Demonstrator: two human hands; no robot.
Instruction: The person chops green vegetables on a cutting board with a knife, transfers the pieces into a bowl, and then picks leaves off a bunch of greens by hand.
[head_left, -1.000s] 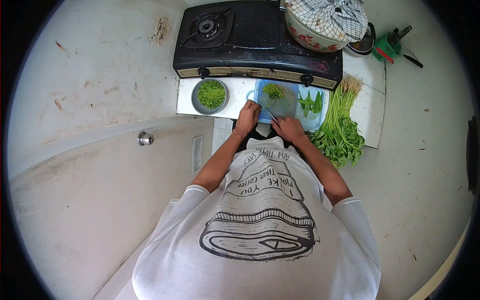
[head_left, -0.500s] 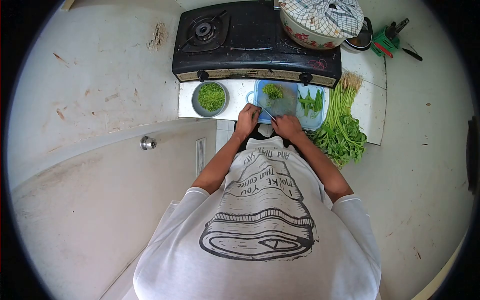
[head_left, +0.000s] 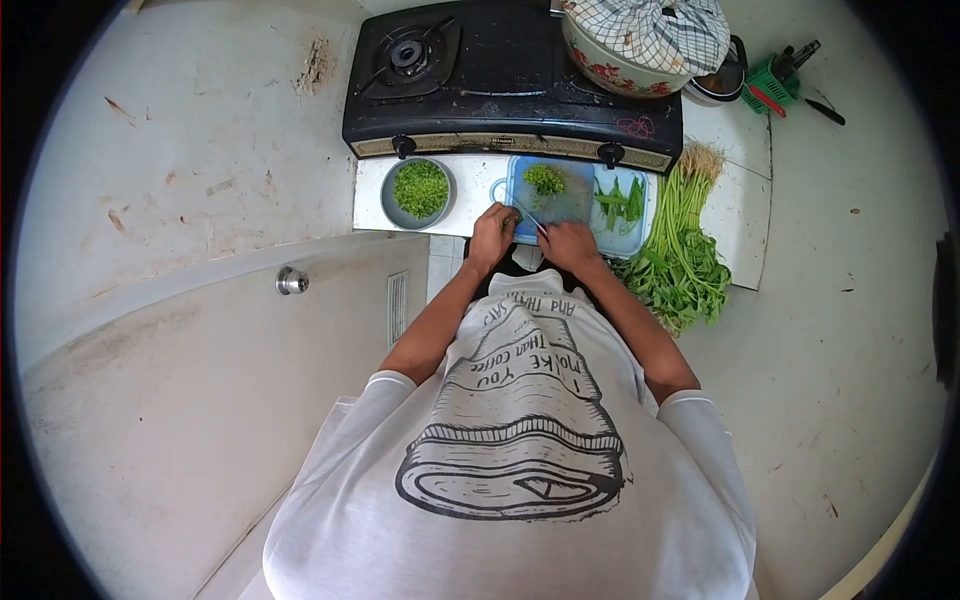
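Observation:
A knife point(head_left: 530, 217) is gripped in my right hand point(head_left: 570, 246), its blade slanting up and left across the near edge of a blue cutting board point(head_left: 572, 222). Close to the blade tip, the fingers of my left hand point(head_left: 493, 236) are curled down at the board's near left corner; whatever they hold is hidden under them. Farther back on the board sits a small pile of chopped greens point(head_left: 544, 180). Several green leaf pieces point(head_left: 622, 205) lie on its right part. Left of the board stands a grey bowl point(head_left: 388, 205) with finely chopped greens point(head_left: 420, 188) in it.
Behind the board is a black gas stove point(head_left: 505, 55) bearing a flowered pot point(head_left: 620, 78) under a checked cloth point(head_left: 650, 35). A bunch of leafy stems with roots point(head_left: 680, 240) lies to the right. A green basket point(head_left: 768, 85) with utensils stands at the back right.
The knife and my right hand have shifted slightly up and left toward my left hand. My left hand stays at the board's near left corner, and the chopped pile looks the same.

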